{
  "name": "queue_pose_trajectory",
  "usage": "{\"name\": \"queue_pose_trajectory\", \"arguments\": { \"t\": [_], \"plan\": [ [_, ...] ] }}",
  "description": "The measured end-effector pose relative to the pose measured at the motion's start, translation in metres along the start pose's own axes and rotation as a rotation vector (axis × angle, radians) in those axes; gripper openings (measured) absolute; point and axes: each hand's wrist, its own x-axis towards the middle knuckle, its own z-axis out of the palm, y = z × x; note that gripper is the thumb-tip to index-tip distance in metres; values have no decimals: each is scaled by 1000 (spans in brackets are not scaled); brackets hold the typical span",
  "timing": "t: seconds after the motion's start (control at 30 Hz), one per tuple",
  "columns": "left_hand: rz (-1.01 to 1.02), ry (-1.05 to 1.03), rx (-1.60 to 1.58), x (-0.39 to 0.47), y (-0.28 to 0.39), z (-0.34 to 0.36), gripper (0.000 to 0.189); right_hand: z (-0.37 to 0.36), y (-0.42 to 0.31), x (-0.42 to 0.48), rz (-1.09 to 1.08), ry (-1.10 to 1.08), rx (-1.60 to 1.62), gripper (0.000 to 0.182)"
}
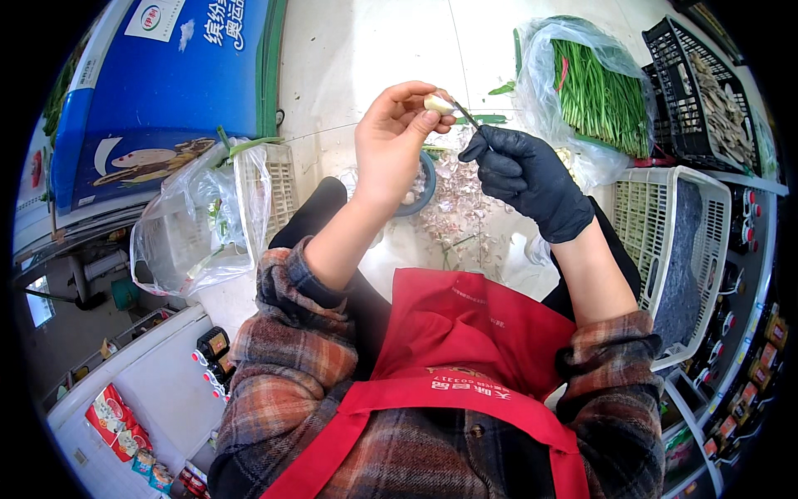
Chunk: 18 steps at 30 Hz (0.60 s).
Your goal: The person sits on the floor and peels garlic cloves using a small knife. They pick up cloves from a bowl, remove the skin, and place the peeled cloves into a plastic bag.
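Observation:
Between the thumb and fingers of my bare left hand (pixel 399 125) is a pale garlic clove (pixel 439 105). My right hand (pixel 530 174), in a black glove, grips a small knife (pixel 465 113); its narrow blade meets the right end of the clove. Below my hands, a grey-blue bowl (pixel 426 187) holds some garlic and is partly hidden by my left forearm. Loose garlic skins (pixel 458 199) lie scattered over the pale tiled floor (pixel 368 43) beside the bowl. Some pale pieces at the right are mostly covered by my gloved hand.
A plastic bag of green garlic chives (pixel 598 100) stands at the upper right, near a black crate (pixel 701 93). A white plastic crate (pixel 670 262) is by my right arm. On the left are a clear plastic bag (pixel 199 218) and a blue chest freezer (pixel 168 75).

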Motion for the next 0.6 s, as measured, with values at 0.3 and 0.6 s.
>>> {"name": "queue_pose_trajectory", "arguments": {
  "t": [0.3, 0.6],
  "plan": [
    [-96, -97, 73, 4, 1, -1, 17, 6, -30, -15, -271, 480, -738, 21],
    [-137, -112, 103, -8, 1, 19, 15, 16, -12, -7, -376, 492, -846, 19]
  ]
}}
